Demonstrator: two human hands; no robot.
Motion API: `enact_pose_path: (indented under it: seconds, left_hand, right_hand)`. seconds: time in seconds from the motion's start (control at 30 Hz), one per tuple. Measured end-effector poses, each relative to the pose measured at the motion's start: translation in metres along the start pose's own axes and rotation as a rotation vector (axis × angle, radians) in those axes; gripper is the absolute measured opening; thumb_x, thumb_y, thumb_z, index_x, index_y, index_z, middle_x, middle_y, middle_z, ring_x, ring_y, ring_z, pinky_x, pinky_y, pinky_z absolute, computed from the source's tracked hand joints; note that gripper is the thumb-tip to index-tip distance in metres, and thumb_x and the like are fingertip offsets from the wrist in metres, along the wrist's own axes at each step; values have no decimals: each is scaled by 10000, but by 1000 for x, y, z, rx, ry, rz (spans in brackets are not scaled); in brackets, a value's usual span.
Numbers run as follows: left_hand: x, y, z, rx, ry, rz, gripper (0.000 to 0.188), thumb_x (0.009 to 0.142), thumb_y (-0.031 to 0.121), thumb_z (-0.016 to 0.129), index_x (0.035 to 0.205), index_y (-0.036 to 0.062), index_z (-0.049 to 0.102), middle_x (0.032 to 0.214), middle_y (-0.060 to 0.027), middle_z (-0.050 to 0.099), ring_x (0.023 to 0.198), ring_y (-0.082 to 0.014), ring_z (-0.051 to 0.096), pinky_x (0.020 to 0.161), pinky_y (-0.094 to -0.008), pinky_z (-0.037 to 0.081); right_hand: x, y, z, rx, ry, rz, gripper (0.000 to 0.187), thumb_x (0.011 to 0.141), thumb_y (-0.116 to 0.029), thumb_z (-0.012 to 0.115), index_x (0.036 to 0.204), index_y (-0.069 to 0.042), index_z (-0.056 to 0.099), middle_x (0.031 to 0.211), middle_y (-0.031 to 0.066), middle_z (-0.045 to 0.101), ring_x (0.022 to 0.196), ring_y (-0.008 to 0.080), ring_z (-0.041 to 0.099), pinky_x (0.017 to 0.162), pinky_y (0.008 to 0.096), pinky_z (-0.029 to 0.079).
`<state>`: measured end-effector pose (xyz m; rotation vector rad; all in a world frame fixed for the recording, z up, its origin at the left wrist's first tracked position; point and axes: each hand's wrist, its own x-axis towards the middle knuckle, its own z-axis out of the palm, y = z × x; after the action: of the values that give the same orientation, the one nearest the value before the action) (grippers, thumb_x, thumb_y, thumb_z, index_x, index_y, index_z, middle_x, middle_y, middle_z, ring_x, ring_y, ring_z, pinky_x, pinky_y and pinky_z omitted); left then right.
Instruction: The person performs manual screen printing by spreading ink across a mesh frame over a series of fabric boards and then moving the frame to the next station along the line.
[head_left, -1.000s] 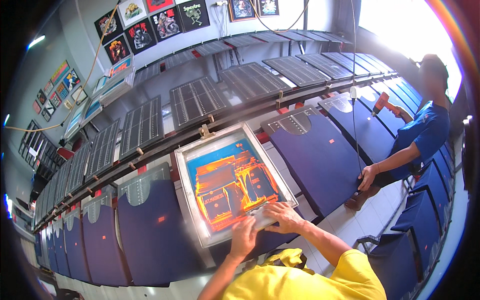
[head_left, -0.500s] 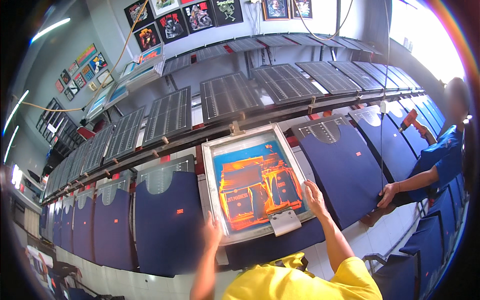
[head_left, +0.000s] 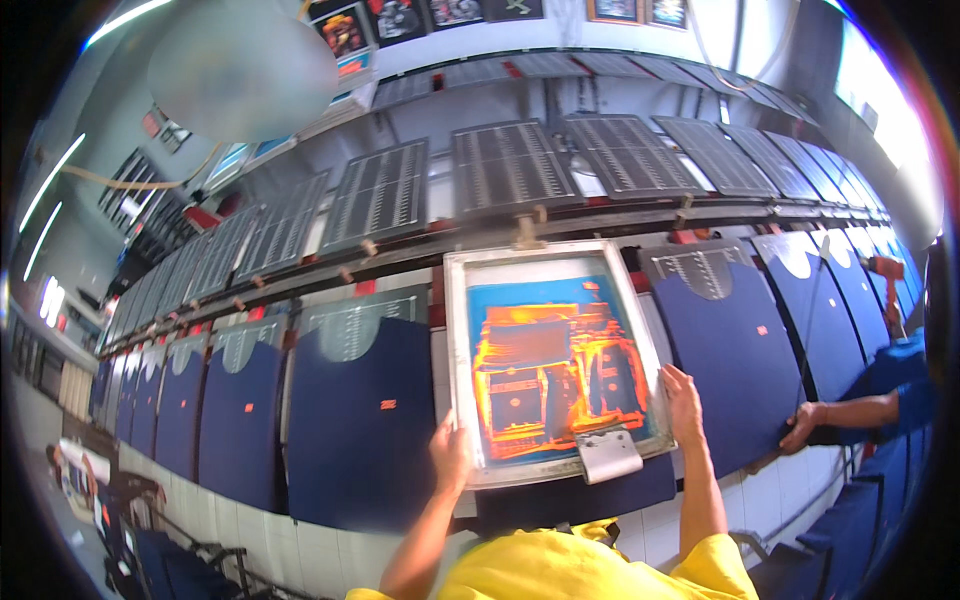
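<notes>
A silkscreen frame (head_left: 457, 340) with pale metal sides lies over a navy shirt panel (head_left: 590, 500) on a printing board. Its mesh (head_left: 505, 292) is blue, smeared with bright orange ink. A squeegee (head_left: 608, 456) with a pale metal plate rests at the frame's near right corner. My left hand (head_left: 452, 458) holds the left side of the frame near its front corner. On the opposite side, my right hand (head_left: 682, 402) has its fingers against the right edge. The frame's underside is hidden.
Navy panels with small orange prints lie on boards to the left (head_left: 360, 430) and right (head_left: 725, 370). Behind a rail stand bare dark boards (head_left: 515, 165). At right, a co-worker's hand (head_left: 800, 428) touches a panel; a red heat gun (head_left: 885, 268) is above. A blurred oval covers the upper left.
The view has turned, so the boards and frame sit further right in it. Both my hands stay at the frame's sides. The co-worker is now partly out of view.
</notes>
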<state>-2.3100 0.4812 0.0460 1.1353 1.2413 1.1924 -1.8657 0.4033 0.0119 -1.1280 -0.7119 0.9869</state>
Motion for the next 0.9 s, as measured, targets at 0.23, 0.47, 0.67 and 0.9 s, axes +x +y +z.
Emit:
enact_pose_path:
  seconds: [0.23,0.47,0.67,0.9]
  left_hand:
    - [-2,-8,-48,98,-6,72,511,1017,196,563,1398,-129,462,1393,-200,564,1297,-214,529,1103,-312,384]
    - [-1,-10,-179,26,55,154,480,1015,201,564,1366,-121,504,1318,-213,623,1245,-225,585,1063,-323,432]
    - [10,-1,-301,89,75,79,507,1005,216,582,1365,-131,500,1334,-200,605,1237,-222,574,1072,-325,414]
    - [47,1,-398,173,87,4,590,1009,309,582,1374,-143,481,1381,-249,567,1298,-268,542,1101,-345,394]
  right_hand:
    - [-40,-42,45,52,-116,11,745,1001,-601,403,1476,-27,419,1540,201,403,1437,294,348,1180,457,228]
    - [-83,3,156,31,-127,-20,710,992,-580,420,1458,-46,456,1509,138,462,1414,259,387,1163,432,239]
    - [-119,51,276,-26,-71,32,695,949,-563,493,1411,-45,508,1477,118,493,1391,248,417,1151,434,267]
    - [-130,92,374,23,-93,31,653,987,-438,488,1466,0,420,1510,180,457,1406,275,427,1132,445,339]
